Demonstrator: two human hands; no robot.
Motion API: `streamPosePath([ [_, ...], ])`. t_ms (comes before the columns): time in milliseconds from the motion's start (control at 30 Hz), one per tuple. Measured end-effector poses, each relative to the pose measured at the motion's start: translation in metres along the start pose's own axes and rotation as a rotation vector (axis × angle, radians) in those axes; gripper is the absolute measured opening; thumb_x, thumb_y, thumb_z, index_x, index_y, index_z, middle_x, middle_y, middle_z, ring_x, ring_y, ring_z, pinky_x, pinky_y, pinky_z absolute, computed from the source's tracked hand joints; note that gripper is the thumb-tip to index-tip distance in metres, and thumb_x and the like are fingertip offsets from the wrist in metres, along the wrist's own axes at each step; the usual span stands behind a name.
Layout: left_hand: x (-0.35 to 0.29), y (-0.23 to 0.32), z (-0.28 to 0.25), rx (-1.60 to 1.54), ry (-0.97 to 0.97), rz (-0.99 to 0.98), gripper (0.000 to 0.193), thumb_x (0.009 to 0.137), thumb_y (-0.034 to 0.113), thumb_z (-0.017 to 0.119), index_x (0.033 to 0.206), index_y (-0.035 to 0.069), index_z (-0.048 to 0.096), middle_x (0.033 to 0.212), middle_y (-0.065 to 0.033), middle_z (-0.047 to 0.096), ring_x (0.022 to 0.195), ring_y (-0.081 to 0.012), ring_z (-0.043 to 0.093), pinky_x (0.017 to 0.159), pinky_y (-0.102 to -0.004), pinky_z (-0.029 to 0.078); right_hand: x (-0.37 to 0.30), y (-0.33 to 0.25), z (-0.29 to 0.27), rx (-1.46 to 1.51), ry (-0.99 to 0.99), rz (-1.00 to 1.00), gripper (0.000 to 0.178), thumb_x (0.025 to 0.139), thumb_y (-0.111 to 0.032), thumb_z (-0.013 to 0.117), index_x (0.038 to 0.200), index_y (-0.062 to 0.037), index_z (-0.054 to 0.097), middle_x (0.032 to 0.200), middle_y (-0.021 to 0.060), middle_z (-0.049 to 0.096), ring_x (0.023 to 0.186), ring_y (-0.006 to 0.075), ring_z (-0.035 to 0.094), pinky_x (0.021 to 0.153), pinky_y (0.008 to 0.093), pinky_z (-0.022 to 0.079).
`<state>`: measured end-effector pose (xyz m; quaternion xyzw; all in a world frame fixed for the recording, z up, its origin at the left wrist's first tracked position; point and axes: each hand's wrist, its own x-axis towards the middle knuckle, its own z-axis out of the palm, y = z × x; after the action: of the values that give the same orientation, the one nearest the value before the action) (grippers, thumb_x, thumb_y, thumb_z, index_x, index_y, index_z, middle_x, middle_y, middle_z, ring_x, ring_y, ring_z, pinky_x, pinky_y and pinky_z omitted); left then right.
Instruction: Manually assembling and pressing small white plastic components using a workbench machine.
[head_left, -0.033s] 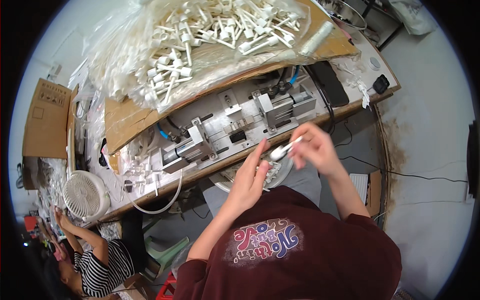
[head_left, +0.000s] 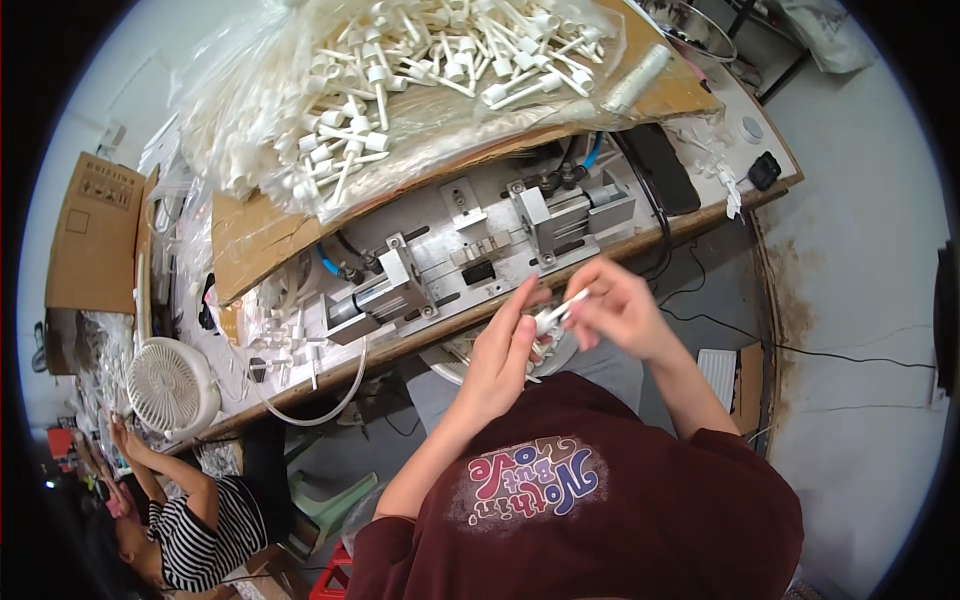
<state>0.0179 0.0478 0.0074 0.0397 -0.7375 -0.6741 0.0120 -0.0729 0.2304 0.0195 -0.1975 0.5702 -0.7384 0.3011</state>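
Observation:
My right hand [head_left: 625,315] pinches the thin stem of a white plastic part with a wider cap-like end [head_left: 552,316]. That wide end points left, close by the fingertips of my left hand [head_left: 497,352]. The left fingers are stretched out with the thumb apart; whether they touch the part I cannot tell. Under both hands a pale round basket [head_left: 448,371] rests on my lap with white parts in it, mostly covered by the hands. Just beyond, a metal fixture with two clamp-like blocks [head_left: 572,215] is mounted at the bench edge.
White stemmed parts [head_left: 450,60] lie heaped on plastic film over cardboard [head_left: 250,235]. A black phone [head_left: 665,175] and cables are at the right. At the left stand a white fan [head_left: 172,385] and scattered white bits. A co-worker in a striped shirt [head_left: 215,535] sits lower left.
My right hand has moved slightly left with the white plastic part, bringing its wide end nearer the left fingers. The left hand has hardly moved.

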Motion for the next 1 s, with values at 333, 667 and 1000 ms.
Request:
streamPosePath([
  [333, -0.002, 0.008, -0.023, 0.258, 0.216, 0.08, 0.038, 0.101, 0.015, 0.055, 0.069, -0.005, 0.056, 0.061, -0.0117, 0.05, 0.052, -0.0191, 0.045, 0.052, -0.0343, 0.037, 0.013, 0.002, 0.035, 0.02, -0.01, -0.055, 0.01, 0.091, 0.006, 0.064, 0.101, 0.0062, 0.06, 0.093, 0.017, 0.072, 0.078, 0.0195, 0.073, 0.064, 0.0258, 0.058],
  [667, -0.001, 0.007, -0.025, 0.335, 0.341, 0.121, 0.039, 0.099, 0.013, 0.06, 0.066, -0.006, 0.053, 0.053, -0.0106, 0.042, 0.047, -0.0174, 0.034, 0.048, -0.0338, 0.031, 0.008, 0.011, 0.04, -0.032, 0.024, -0.155, 0.012, 0.083, 0.002, 0.076, 0.092, 0.0035, 0.069, 0.094, 0.0149, 0.075, 0.086, 0.0162, 0.073, 0.077, 0.0252, 0.059],
  [1000, 0.003, 0.016, -0.029, 0.449, 0.366, 0.234, 0.038, 0.095, 0.01, 0.064, 0.063, -0.003, 0.051, 0.053, -0.0116, 0.043, 0.044, -0.0226, 0.038, 0.045, -0.0354, 0.032, 0.014, 0.003, 0.042, -0.182, 0.026, -0.188, 0.007, 0.082, 0.001, 0.077, 0.086, 0.0027, 0.072, 0.087, 0.0114, 0.075, 0.079, 0.0153, 0.073, 0.07, 0.0241, 0.058],
])
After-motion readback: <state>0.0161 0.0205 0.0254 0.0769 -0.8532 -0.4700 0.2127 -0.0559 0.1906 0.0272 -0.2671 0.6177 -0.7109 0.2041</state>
